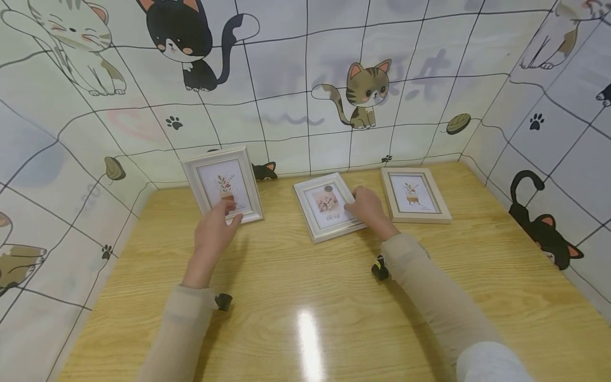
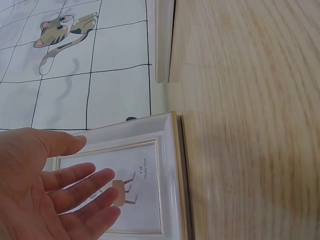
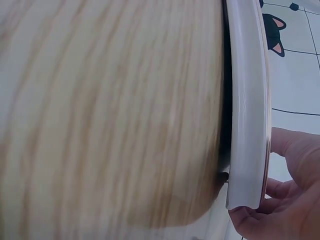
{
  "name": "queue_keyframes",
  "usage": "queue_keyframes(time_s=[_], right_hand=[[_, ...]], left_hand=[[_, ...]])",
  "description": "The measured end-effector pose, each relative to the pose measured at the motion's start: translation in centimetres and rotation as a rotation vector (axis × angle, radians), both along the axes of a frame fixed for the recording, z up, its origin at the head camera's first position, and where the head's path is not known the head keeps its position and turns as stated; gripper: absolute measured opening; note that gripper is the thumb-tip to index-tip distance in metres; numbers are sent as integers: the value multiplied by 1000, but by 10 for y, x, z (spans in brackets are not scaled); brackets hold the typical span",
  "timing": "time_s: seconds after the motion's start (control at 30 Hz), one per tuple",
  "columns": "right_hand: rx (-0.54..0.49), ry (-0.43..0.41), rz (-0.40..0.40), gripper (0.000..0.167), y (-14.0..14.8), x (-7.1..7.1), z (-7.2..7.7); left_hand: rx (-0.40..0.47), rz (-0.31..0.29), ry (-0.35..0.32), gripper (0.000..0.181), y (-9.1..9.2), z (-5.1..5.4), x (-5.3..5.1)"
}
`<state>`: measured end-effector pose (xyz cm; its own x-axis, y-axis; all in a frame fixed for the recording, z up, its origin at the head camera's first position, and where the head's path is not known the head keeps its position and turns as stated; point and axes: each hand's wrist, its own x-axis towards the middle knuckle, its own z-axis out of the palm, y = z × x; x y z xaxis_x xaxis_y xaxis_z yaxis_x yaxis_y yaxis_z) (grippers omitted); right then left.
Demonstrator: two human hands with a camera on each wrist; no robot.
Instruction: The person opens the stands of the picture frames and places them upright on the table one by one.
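A white picture frame [image 1: 221,180] with a potted-plant print stands upright at the left, near the back wall. My left hand [image 1: 215,236] is in front of its lower part; in the left wrist view the fingers [image 2: 80,195] are spread and slightly bent, holding nothing. Whether they touch the frame I cannot tell. A second white picture frame [image 1: 326,204], with a flower print, leans back in the middle, turned at an angle. My right hand [image 1: 369,209] grips its right edge; in the right wrist view, fingers [image 3: 245,220] curl round the frame's end.
To the right, a beige picture frame [image 1: 414,195] with a similar plant print leans back on the wooden table [image 1: 267,297]. Cat-patterned cloth [image 1: 286,79] covers the back and side walls. A bright light reflection lies on the tabletop.
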<state>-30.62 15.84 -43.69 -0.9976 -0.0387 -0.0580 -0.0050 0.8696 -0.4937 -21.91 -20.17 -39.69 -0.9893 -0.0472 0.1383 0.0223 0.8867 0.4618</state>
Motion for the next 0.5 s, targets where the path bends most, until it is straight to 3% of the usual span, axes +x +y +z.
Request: queue_keyframes(time_s=[0.13,0.37,0.5], right_hand=[[-48,-34,-17,45,3,-3,-3],[-256,-177,-49,50,13,-10,-3],[-241,-208,-19,52,16,-8,3]], left_hand=[[9,-8,1,42,1,0,1],[7,-6,-8,42,2,0,2],[5,-5,-3,42,3,-2,1]])
